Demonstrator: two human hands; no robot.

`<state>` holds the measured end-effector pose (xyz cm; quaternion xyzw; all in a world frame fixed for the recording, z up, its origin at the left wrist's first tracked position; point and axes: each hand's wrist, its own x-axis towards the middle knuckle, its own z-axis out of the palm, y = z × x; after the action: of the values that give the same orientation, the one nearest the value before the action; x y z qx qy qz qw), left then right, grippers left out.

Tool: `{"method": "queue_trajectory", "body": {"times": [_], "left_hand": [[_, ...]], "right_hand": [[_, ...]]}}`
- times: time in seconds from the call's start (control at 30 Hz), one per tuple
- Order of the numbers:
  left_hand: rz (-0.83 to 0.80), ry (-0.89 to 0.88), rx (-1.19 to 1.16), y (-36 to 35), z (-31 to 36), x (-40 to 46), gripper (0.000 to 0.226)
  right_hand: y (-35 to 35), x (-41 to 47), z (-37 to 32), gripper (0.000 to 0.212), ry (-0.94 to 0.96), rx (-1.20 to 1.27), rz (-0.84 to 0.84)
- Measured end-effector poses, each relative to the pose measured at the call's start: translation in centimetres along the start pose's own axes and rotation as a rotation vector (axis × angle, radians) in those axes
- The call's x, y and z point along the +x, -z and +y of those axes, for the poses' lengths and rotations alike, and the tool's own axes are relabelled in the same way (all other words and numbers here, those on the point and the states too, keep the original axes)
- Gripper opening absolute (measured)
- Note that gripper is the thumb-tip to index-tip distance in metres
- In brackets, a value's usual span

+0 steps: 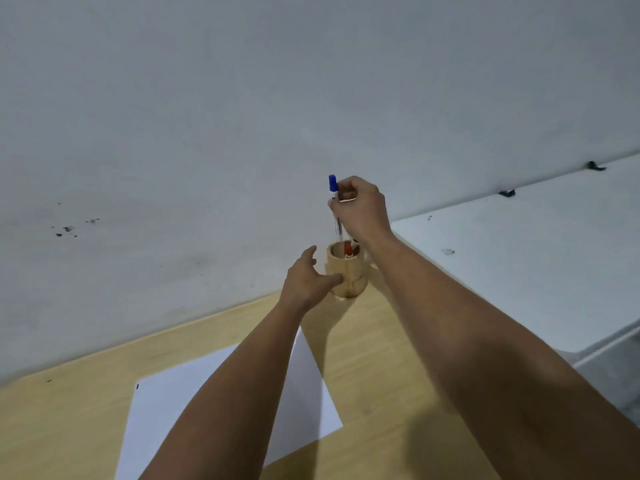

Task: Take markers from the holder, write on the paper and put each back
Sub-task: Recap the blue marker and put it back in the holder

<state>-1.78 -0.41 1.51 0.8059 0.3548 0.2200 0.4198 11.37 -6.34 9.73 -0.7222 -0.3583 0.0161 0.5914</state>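
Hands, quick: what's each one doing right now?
Left hand: open, fingers against the side of the wooden holder.
Right hand: closed on the blue marker, above the holder.

Both bare forearms stretch forward, side by side. The right hand is raised, its fingers curled and pinched shut around the white barrel of a blue-capped marker, held upright. The left hand sits lower, fingers spread loosely, thumb resting against a round pale wooden holder.
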Motion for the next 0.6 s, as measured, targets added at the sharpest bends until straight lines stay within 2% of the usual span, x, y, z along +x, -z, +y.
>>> {"method": "queue_trajectory", "body": {"times": [0.17,0.33,0.43,0.6], "left_hand": [[0.039,-0.011,0.017,-3.3,-0.8,2.4,0.112],[0.128,-0.044,0.067,-4.9,-1.5,2.6,0.079],[0.159,-0.045,0.059,-5.1,-1.5,2.4,0.069],[0.116,-0.014,0.026,-4.7,-1.0,1.9,0.059]], "right_hand": [[-0.8,0.3,2.6,0.021,-0.024,-0.147,-0.081],[-1.3,-1.5,5.0,0.032,-0.018,-0.392,-0.118],[-0.9,-2.6,5.8,0.042,0.008,-0.512,-0.121],[-0.2,-3.7,6.4,0.03,-0.109,-0.62,-0.128]]}}
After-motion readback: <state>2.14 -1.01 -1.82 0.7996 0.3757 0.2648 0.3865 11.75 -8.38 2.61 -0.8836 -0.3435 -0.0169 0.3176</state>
